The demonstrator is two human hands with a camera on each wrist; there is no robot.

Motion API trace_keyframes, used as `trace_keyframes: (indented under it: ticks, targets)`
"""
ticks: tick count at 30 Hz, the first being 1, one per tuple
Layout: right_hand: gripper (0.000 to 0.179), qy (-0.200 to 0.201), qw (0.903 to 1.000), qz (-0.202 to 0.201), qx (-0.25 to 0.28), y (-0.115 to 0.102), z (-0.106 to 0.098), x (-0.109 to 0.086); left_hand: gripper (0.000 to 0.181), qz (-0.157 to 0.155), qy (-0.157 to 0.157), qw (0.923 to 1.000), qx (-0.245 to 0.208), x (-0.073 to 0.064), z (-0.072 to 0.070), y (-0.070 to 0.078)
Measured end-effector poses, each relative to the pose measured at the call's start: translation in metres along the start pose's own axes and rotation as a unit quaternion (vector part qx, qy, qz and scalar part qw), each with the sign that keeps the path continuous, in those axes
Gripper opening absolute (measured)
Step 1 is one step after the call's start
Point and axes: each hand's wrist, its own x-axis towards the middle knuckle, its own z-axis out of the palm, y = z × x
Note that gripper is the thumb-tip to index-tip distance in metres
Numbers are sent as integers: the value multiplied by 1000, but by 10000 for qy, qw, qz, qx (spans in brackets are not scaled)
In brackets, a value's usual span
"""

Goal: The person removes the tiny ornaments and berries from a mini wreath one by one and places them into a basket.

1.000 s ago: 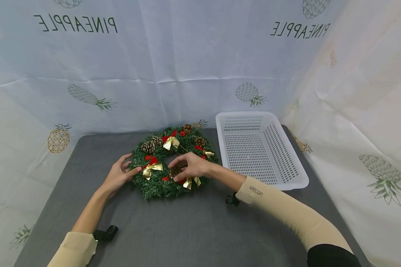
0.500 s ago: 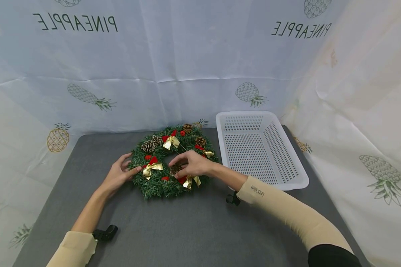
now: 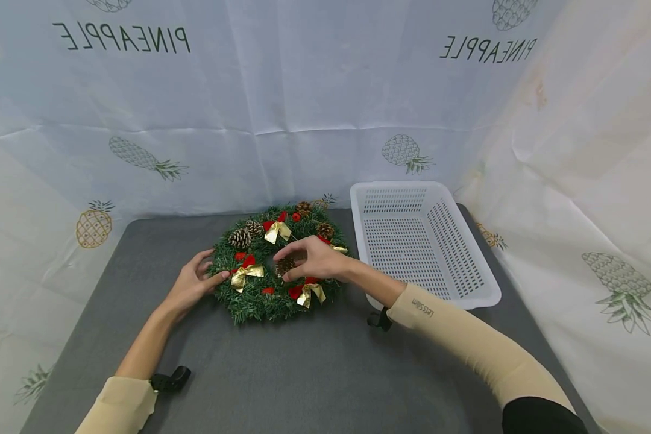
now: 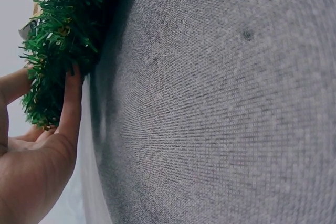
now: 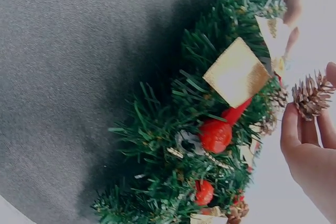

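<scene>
A green Christmas wreath [image 3: 252, 308] lies on the grey table, decorated with gold bows [image 3: 246, 275], red berries and pine cones [image 3: 240, 239]. My left hand [image 3: 192, 284] grips its left edge, thumb on top; in the left wrist view, fingers [image 4: 72, 100] reach around the outer greenery [image 4: 63, 40]. Over the wreath's near right part, my right hand [image 3: 322, 261] pinches a brown pine cone [image 3: 284, 266] between thumb and fingers. The right wrist view shows that pine cone [image 5: 311, 97] raised above the greenery, apart from it. A gold bow [image 3: 311, 294] sits just below this hand.
To the right of the wreath stands a white perforated plastic basket [image 3: 428, 253] with nothing in it. A pineapple-print curtain [image 3: 304, 90] hangs behind the grey table [image 3: 304, 374] and along its sides.
My right hand has risen slightly away from the wreath with the pine cone, showing more of the red and gold bow beneath. The left hand stays in place.
</scene>
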Motion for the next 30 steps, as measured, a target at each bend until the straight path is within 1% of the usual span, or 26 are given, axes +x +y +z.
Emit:
trace_keyframes:
  ticks: [8, 15, 18, 25, 30]
  targets:
    - [46, 189, 9997, 9, -133, -9, -7, -4, 97, -6, 34, 10000, 18, 0, 0, 0]
    - [46, 243, 9996, -51, -154, -9, -11, -7, 98, -48, 38, 10000, 40, 0, 0, 1]
    - [46, 274, 9995, -89, -96, -10, -12, -8, 98, -42, 50, 10000, 43, 0, 1, 1]
    - [47, 274, 9992, -163, 236, -15, -17, -13, 98, -45, 40, 10000, 28, 0, 0, 1]
    - [47, 309, 9990, -229, 248, -18, -22, -17, 98, -63, 22, 10000, 45, 1, 0, 1]
